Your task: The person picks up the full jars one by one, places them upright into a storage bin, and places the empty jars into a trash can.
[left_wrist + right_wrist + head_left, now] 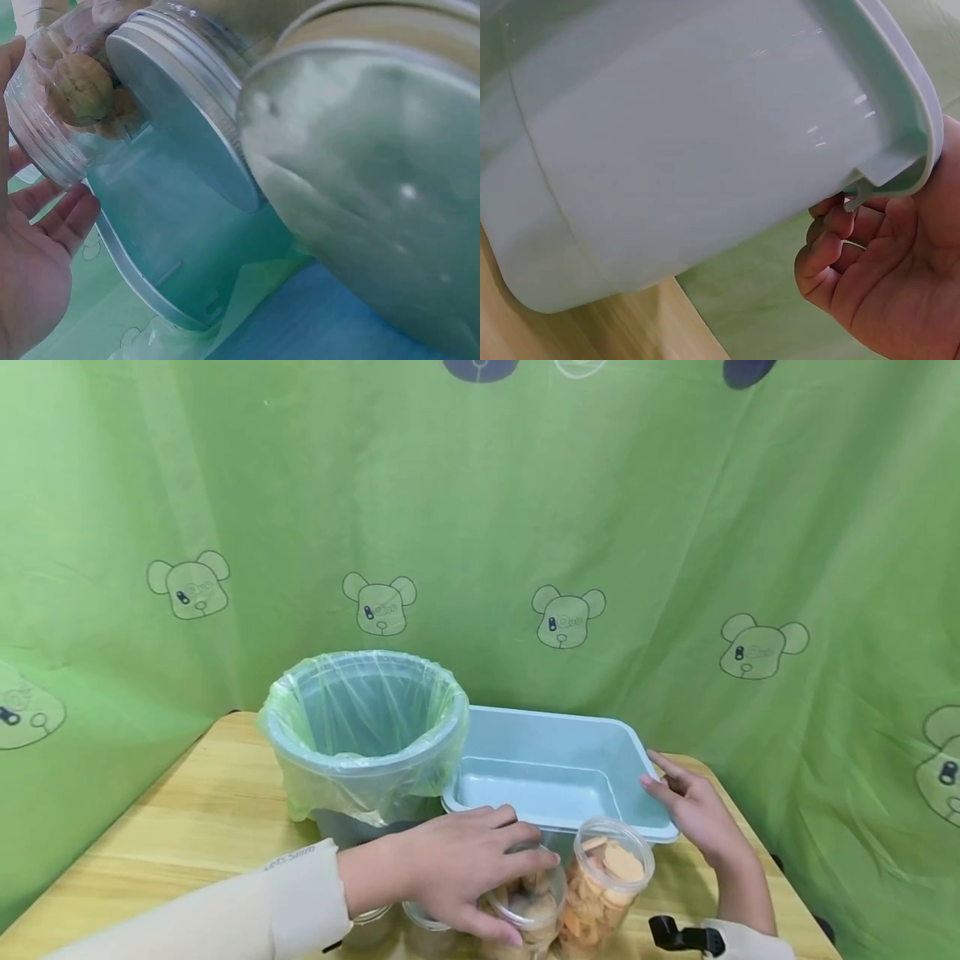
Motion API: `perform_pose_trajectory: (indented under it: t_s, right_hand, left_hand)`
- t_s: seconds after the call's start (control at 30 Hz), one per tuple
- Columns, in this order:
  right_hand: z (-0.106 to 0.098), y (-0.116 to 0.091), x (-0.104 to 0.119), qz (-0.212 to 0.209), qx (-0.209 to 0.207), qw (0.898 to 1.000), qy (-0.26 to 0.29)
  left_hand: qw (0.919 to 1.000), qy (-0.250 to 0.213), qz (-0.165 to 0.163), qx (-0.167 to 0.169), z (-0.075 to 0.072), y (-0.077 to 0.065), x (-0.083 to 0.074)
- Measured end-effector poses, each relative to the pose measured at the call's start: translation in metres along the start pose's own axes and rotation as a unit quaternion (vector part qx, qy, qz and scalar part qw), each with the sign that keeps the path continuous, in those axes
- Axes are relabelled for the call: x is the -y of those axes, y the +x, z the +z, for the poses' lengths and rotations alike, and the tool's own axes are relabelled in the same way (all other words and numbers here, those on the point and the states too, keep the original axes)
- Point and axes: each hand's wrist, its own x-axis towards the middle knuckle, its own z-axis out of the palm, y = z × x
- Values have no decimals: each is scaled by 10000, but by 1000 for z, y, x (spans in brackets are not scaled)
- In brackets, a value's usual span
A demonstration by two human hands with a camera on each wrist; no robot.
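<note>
From the head we look forward and down across the table (217, 785) to the green curtain (480, 510). At the left wrist we peer closely past silvery lids (360, 195) toward the left hand (34, 277); at the right, we closely face the outside of the blue tub (690, 142) and the right hand (892, 270), both shared with our head view.

The basin (543, 787) is smooth, glossy plastic.

1. Basin (682, 150), pale blue, outer wall filling the centre; rim (924, 90) from one to three o'clock.
2. Right hand (885, 274), four o'clock, fingers curled, gripping the rim's corner.
3. Wooden bench (634, 330), seven o'clock.
4. Green cloth (761, 300), near six.
</note>
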Motion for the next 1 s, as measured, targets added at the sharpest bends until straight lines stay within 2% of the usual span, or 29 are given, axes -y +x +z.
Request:
perform_pose_trajectory:
  t_s: [0.7, 1.0]
  right_hand:
    - [-1, -2, 0, 122, 23, 9997, -218]
    - [-1, -2, 1, 117, 13, 9997, -201]
  left_hand:
    - [9984, -528, 88, 185, -4, 5, -1]
    - [9983, -513, 114, 255, -4, 7, 0]
